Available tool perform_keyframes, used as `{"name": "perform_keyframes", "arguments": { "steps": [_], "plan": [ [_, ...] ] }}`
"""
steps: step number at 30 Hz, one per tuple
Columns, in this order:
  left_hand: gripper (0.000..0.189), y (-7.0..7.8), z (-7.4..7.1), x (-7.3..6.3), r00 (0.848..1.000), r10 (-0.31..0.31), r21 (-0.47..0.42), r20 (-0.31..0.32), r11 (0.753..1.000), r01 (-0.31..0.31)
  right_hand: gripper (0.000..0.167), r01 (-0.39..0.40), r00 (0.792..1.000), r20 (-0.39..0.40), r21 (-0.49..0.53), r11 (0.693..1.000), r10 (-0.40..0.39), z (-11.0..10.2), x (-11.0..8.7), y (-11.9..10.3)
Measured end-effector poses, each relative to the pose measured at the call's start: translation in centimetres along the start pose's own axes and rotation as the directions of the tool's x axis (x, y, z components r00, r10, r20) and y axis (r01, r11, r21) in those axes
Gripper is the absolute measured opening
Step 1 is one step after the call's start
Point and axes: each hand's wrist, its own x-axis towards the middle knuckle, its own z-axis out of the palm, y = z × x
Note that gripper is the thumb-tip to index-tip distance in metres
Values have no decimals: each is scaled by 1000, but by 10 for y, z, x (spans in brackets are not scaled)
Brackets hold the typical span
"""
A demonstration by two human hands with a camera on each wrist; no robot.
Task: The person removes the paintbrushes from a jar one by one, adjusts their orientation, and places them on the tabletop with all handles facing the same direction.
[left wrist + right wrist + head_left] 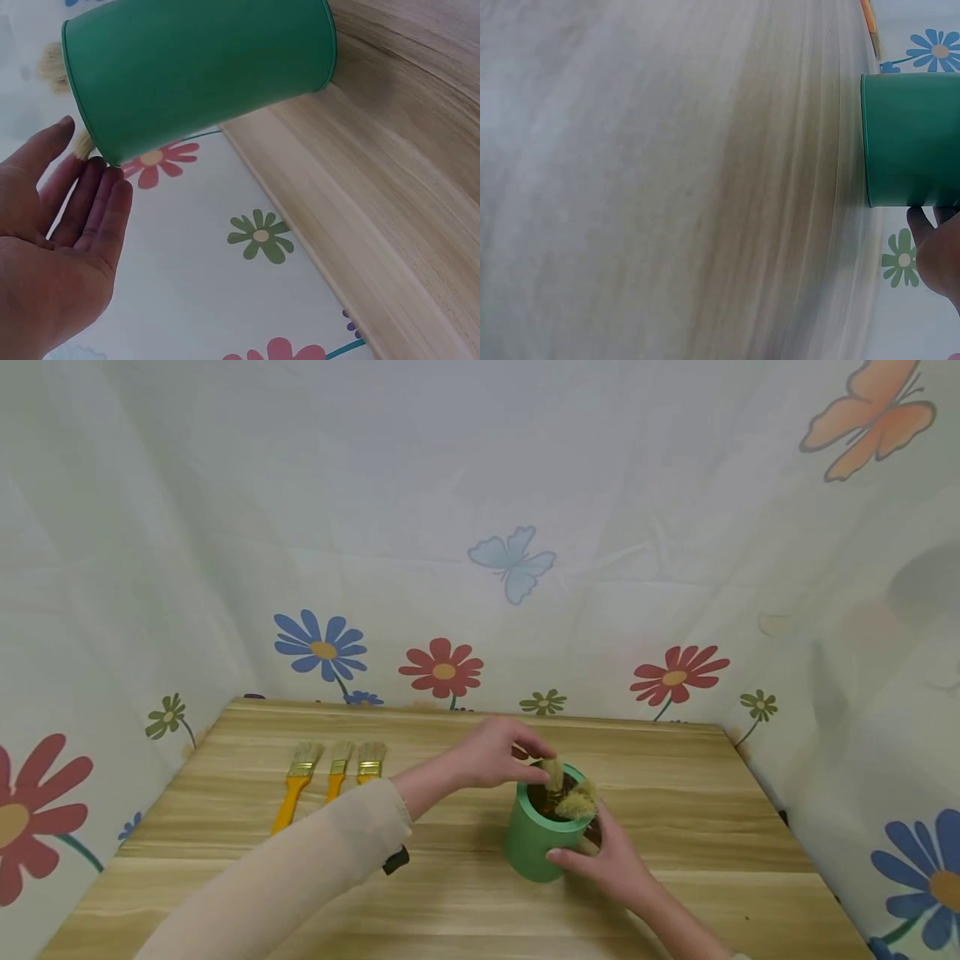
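A green cylindrical container [542, 843] stands upright on the table with several paintbrushes in it, bristles up. My left hand [498, 756] reaches over its rim and pinches the pale bristles of one paintbrush [553, 774] between thumb and fingers. In the left wrist view, those bristles show at the fingertips of the left hand [67, 232]. A bushier clump of bristles [577, 804] leans over the rim's right side. My right hand [611, 864] grips the container from the right, thumb on its near side. The handles are hidden inside the container.
Three paintbrushes with orange handles lie on the left of the table: one at the outer left [295, 789], one in the middle [337, 770] and one partly behind the left sleeve [371, 762]. The wooden table [450, 902] ends at a flowered cloth backdrop [375, 568].
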Motion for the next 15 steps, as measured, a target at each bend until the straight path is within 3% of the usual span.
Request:
{"name": "perform_keyframes", "arguments": {
  "steps": [15],
  "plan": [
    [24,10,8,3,999,41,-20,-4,999,-41,90,49,999,-10,-19,999,-50,0,0,1]
  ]
}}
